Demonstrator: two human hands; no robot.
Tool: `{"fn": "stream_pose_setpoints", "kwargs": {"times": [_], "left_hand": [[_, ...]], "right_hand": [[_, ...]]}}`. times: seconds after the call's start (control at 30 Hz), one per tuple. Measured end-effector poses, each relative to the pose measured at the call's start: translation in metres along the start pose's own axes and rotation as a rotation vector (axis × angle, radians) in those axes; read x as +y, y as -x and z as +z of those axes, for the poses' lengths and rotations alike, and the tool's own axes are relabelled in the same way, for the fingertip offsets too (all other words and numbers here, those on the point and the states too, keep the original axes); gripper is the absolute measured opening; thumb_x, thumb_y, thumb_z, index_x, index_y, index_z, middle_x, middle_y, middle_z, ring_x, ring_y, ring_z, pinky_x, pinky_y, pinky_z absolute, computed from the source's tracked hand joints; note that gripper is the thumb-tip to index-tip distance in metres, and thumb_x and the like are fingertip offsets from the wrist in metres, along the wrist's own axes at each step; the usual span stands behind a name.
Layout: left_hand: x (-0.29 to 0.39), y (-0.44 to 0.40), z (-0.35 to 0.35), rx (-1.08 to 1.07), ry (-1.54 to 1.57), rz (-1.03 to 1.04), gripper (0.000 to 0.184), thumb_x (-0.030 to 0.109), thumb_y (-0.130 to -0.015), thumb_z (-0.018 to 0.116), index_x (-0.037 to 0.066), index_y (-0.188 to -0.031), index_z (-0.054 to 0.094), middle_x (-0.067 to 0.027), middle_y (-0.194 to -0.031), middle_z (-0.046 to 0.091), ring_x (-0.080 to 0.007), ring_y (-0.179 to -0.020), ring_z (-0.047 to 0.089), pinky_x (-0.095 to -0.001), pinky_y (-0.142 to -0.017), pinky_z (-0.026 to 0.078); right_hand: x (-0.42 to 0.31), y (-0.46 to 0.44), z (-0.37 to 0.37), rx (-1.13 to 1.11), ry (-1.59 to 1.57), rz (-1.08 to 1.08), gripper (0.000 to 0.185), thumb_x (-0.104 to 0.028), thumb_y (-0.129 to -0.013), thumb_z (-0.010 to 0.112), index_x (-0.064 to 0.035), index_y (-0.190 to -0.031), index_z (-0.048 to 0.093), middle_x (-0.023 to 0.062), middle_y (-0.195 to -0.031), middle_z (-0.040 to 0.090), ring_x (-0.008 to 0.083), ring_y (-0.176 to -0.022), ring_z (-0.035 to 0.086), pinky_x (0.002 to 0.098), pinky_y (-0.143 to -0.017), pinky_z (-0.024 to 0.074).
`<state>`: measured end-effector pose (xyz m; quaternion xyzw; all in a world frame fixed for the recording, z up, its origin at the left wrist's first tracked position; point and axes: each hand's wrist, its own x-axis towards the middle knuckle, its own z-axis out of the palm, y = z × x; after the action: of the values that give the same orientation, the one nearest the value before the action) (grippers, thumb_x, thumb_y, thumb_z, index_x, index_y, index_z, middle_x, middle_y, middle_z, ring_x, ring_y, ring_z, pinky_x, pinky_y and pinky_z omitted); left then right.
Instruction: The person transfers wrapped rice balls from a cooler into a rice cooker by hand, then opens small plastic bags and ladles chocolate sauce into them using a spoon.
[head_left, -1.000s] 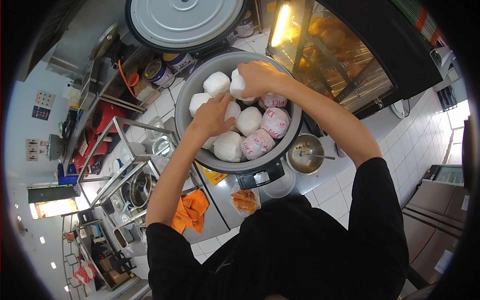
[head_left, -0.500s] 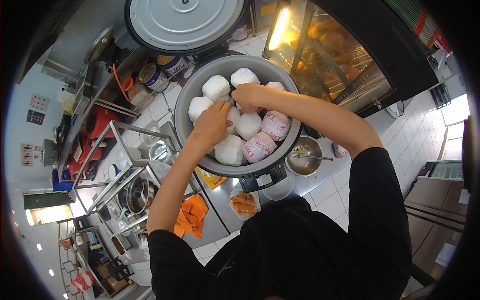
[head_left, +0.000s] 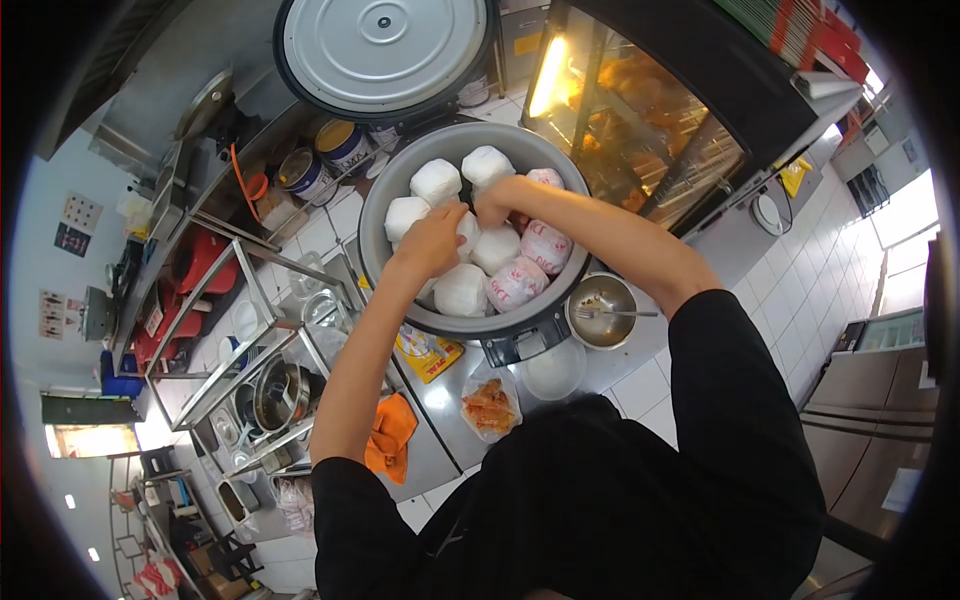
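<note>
Possibly, squeezing could tear the white bundle (head_left: 471,229) the left hand (head_left: 434,241) grips. The right hand's grip stays unclear, fingertips hidden.

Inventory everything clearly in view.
cooker: 1, grey, centre
lid: 1, grey, behind cooker
plain bundles: 6+, white, in cooker
printed bundles: 3+, white-red, in cooker
bowl: 1, silver, beside cooker
fork: 1, silver, in bowl
container: 1, translucent, counter
packet: 1, yellow, counter
bagged food: 1, orange, counter
cloth: 1, orange, left
cabinet: 1, black, right
tins: 2+, blue, upper left
rack: 1, silver, left
sleeves: 2, black, foreground
left hand: 1, bare, on bundle
right hand: 1, bare, in cooker
</note>
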<state>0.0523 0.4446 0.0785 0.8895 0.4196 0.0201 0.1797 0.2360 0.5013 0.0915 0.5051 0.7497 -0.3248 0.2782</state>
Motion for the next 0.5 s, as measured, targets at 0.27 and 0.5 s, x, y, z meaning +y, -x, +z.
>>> {"fn": "stream_pose_setpoints", "kwargs": {"times": [0.27,0.5], "left_hand": [[0.068,0.057,-0.024,0.171,-0.268,0.06,0.053,0.026,-0.096,0.059,-0.001,-0.141,0.049,-0.0269,-0.144,0.049,-0.0506,-0.131,0.046,-0.054,-0.109,0.038],[0.256,0.17,0.022,-0.806,0.565,0.876,0.03,0.031,-0.095,0.064,0.003,-0.082,0.064,-0.0141,-0.084,0.064,-0.037,-0.083,0.062,-0.044,-0.074,0.047]], "right_hand": [[-0.019,0.196,0.064,1.121,-0.113,-0.324,0.026,-0.013,-0.085,0.054,0.0094,-0.09,0.068,0.0221,-0.079,0.071,0.0279,-0.064,0.072,0.0384,-0.054,0.0569],[0.01,0.294,0.373,0.233,-1.703,-0.881,0.035,-0.015,-0.095,0.069,-0.0077,-0.065,0.054,0.0004,-0.047,0.051,0.0063,-0.034,0.043,0.0212,-0.032,0.0276]]}}
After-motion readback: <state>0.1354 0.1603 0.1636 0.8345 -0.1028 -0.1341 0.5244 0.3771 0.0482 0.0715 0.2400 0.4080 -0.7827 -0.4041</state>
